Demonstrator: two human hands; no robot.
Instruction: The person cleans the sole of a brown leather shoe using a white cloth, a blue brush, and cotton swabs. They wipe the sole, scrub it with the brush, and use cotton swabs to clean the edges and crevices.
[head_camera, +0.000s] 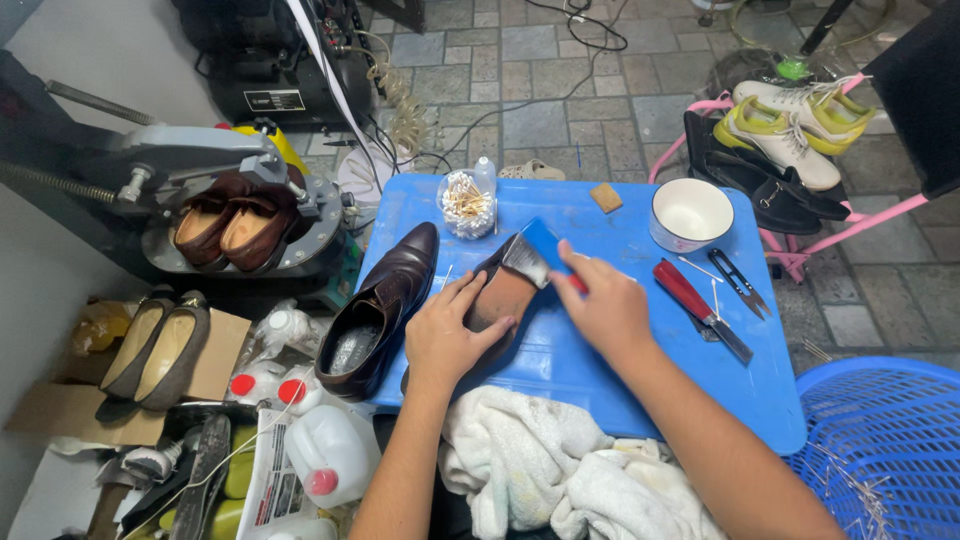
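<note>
My left hand (445, 335) presses down on a brown leather shoe (500, 290) that lies sole-up on the blue plastic table (600, 370). My right hand (605, 305) grips a brush with a blue back (540, 250), its bristles resting on the shoe's sole near the heel. A second dark brown dress shoe (380, 310) stands upright just left of my left hand, at the table's left edge.
On the table: a clear tub of cotton swabs (465, 205), a white bowl (690, 212), a red-handled knife (700, 308), black snips (738, 282). White towels (540, 465) lie at the front. A blue basket (880, 440) is right, white jugs (330, 450) left, a shoe press (240, 215) behind.
</note>
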